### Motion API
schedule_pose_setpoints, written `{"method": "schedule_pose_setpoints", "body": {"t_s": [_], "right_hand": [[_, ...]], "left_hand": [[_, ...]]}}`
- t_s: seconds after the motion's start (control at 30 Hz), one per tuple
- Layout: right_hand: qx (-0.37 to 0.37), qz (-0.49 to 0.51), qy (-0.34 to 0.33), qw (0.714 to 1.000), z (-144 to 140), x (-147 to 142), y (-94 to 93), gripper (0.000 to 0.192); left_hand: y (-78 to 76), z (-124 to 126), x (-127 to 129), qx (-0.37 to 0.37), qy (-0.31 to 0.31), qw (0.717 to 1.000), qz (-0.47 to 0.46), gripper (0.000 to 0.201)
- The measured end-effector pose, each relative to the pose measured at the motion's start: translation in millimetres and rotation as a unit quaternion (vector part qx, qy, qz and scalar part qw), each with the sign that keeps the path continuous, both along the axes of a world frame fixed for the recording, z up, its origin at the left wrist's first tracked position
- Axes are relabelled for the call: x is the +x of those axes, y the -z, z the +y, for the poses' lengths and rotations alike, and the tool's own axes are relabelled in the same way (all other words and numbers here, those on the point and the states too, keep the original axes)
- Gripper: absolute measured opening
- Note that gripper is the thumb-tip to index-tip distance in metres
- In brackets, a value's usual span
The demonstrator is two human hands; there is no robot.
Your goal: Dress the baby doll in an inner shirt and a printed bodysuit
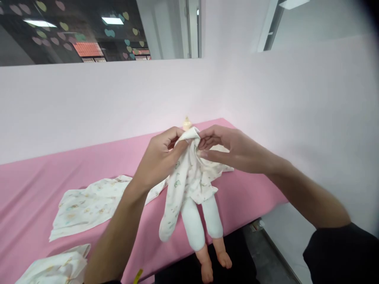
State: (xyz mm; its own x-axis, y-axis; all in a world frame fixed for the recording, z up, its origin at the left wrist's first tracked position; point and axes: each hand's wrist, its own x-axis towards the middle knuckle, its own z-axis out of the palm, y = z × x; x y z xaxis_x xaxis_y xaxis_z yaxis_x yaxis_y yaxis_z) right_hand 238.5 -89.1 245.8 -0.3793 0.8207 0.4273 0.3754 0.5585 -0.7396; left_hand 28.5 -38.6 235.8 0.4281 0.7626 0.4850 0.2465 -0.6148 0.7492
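A baby doll [193,227] lies on the pink-covered table with its feet toward me, past the near edge. Its legs are white and its feet skin-toned; the head is hidden behind my hands and the cloth. Over the doll I hold up a white printed baby garment [177,185], one long, round-ended part of it hanging beside the doll's leg. My left hand [162,156] pinches its folded upper edge between thumb and fingers. At the other side of that fold, my right hand [223,146] closes thumb and fingers on the cloth.
On the pink table cover [118,156], a printed white garment [85,205] lies flat at left, with a crumpled cloth [59,268] nearer me. A cream knob-shaped thing [186,124] stands behind my hands. Walls [118,102] border the table behind and at right.
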Motion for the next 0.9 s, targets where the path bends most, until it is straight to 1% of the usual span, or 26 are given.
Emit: {"method": "schedule_pose_setpoints", "body": {"t_s": [0.13,0.27,0.33,0.4,0.5,0.6,0.7,0.77,0.83,0.9], "right_hand": [[-0.100,0.012,0.004,0.995,15.5,-6.8,19.3,0.035],[-0.159,0.005,0.008,0.987,21.1,-15.6,32.8,0.019],[-0.192,0.021,0.020,0.981,20.9,-19.4,37.2,0.012],[-0.222,0.048,0.032,0.973,21.5,-19.6,40.5,0.009],[-0.275,0.109,0.008,0.955,25.3,-12.3,44.7,0.009],[-0.329,0.187,-0.053,0.924,30.1,-1.4,49.6,0.010],[-0.351,0.258,-0.117,0.893,32.5,4.8,58.4,0.008],[-0.367,0.292,-0.141,0.872,31.9,4.0,67.2,0.012],[-0.394,0.304,-0.134,0.857,30.0,-0.1,77.7,0.018],[-0.423,0.283,-0.097,0.856,27.9,-5.7,88.1,0.021]], "left_hand": [[11.4,0.4,-3.9,-0.050,0.015,0.999,-0.004,0.024],[22.2,2.9,-7.1,-0.089,0.018,0.996,-0.020,0.026],[27.1,4.6,-7.9,-0.101,0.012,0.995,-0.018,0.028],[30.4,6.5,-9.5,-0.104,0.004,0.995,-0.009,0.030],[31.5,8.6,-13.2,-0.094,-0.004,0.996,0.009,0.032],[29.8,9.1,-16.2,-0.072,-0.007,0.997,0.038,0.033],[28.2,8.8,-16.6,-0.049,0.004,0.997,0.063,0.033],[27.2,8.0,-15.0,-0.036,0.013,0.997,0.068,0.032],[25.5,6.4,-11.7,-0.019,0.026,0.997,0.069,0.031],[23.0,3.6,-6.1,0.006,0.044,0.996,0.078,0.028]]}}
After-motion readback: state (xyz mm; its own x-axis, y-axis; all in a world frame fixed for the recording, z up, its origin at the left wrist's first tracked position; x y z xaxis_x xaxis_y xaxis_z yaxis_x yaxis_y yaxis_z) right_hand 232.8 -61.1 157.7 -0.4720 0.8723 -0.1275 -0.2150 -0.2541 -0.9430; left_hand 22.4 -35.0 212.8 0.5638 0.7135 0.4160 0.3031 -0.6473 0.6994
